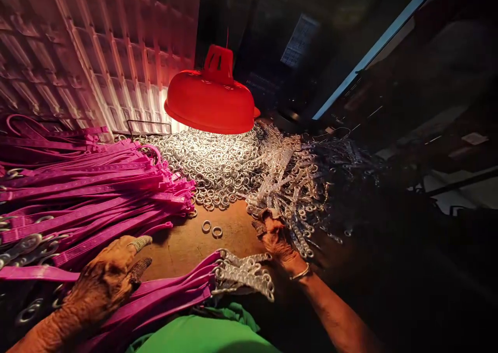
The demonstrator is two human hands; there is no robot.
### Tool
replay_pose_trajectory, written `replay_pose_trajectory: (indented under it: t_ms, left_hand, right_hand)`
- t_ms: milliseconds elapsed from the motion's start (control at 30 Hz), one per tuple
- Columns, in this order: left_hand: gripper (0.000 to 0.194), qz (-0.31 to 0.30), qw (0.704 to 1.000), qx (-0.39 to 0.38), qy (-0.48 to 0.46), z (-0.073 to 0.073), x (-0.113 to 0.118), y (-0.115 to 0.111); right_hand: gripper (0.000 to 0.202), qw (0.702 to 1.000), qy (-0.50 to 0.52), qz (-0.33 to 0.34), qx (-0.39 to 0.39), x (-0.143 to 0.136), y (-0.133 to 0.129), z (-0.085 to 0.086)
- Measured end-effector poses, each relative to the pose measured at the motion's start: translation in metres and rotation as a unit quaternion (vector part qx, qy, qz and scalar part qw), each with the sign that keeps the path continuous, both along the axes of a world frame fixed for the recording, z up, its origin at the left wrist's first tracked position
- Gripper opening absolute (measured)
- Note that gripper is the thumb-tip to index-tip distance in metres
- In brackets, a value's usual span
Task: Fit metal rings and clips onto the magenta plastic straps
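Note:
My left hand [105,274] is at the lower left, with index finger and thumb stretched out and apart, both tips covered. A pink strap [39,273] runs from the left edge to behind this hand; its far end is hidden. Below lies a bundle of pink straps [175,286] with pale perforated metal strips [245,274] at its right end. My right hand [275,238] is at the near edge of a pile of similar metal strips [299,187]. Its fingers are bent together; what is between them is hidden. Two loose metal rings [211,229] lie on the brown tabletop [175,249].
A red lamp [212,101] hangs low over a heap of metal rings [210,158]. To the left, a large stack of pink straps [93,181] with metal fittings covers the table. Behind it stands a ribbed translucent panel [116,46]. Green cloth [202,335] shows at the bottom; the right side is dark.

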State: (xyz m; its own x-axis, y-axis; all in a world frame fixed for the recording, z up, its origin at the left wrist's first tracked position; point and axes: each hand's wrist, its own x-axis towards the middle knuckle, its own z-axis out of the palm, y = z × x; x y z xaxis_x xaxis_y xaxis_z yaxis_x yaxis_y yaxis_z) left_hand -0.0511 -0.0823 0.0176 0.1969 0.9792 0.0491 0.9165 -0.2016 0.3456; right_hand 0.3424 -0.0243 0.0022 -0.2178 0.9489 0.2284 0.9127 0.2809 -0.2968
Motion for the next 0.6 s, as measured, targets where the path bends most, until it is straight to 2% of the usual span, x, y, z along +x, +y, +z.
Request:
replay_pose_trajectory:
  t_ms: [67, 167, 300, 433, 533, 600]
  left_hand:
    - [0.043, -0.007, 0.998, 0.016, 0.063, -0.004, 0.010, 0.018]
    - [0.046, -0.001, 0.992, 0.039, 0.117, -0.018, 0.017, 0.031]
    - [0.042, -0.015, 0.991, 0.077, 0.106, -0.035, 0.013, 0.035]
    - [0.039, -0.012, 0.991, 0.109, 0.079, -0.044, 0.005, 0.036]
    - [0.038, 0.013, 0.995, 0.073, 0.063, -0.052, -0.001, 0.037]
    - [0.035, 0.008, 0.998, 0.052, 0.032, -0.056, -0.005, 0.040]
  right_hand:
    - [0.033, 0.999, -0.017, -0.033, 0.025, 0.015, 0.005, -0.010]
    - [0.037, 0.996, -0.024, -0.061, 0.052, 0.028, 0.009, -0.019]
    - [0.029, 0.992, 0.061, -0.105, 0.038, 0.037, 0.021, -0.016]
    - [0.018, 0.971, 0.155, -0.178, 0.042, 0.054, 0.043, 0.004]
    - [0.024, 0.934, 0.236, -0.257, 0.076, 0.073, 0.055, 0.028]
    - [0.025, 0.914, 0.247, -0.298, 0.125, 0.081, 0.057, 0.049]
